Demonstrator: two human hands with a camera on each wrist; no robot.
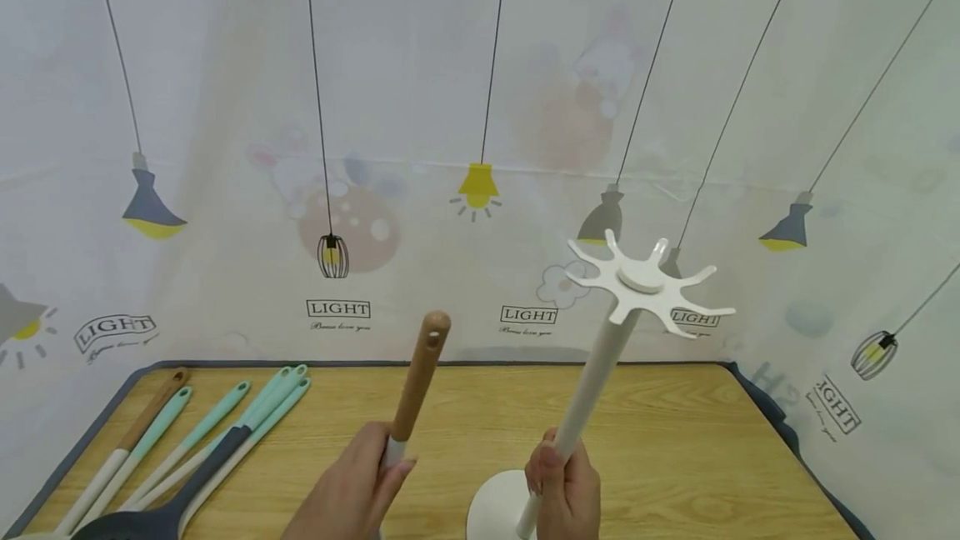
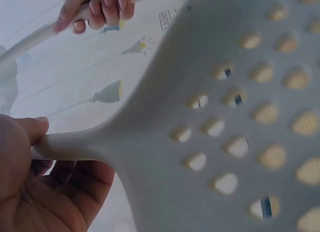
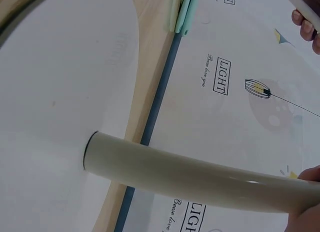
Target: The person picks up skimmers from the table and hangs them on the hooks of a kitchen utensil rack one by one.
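Note:
My left hand grips a perforated skimmer by its pale shaft. In the head view the skimmer's brown wooden handle end points upward, with a hanging hole at its tip. Its broad pale head, full of holes, fills much of the left wrist view. My right hand is wrapped around the pole of a white utensil stand. Several curved hooks spread from the stand's top, and nothing hangs on them. The pole leans right in the head view; whether the round base touches the table, I cannot tell.
Several utensils with mint-green handles lie at the table's left, beside one with a brown handle. A dark ladle-like head is partly cut off there. A curtain printed with lamps stands behind the wooden table.

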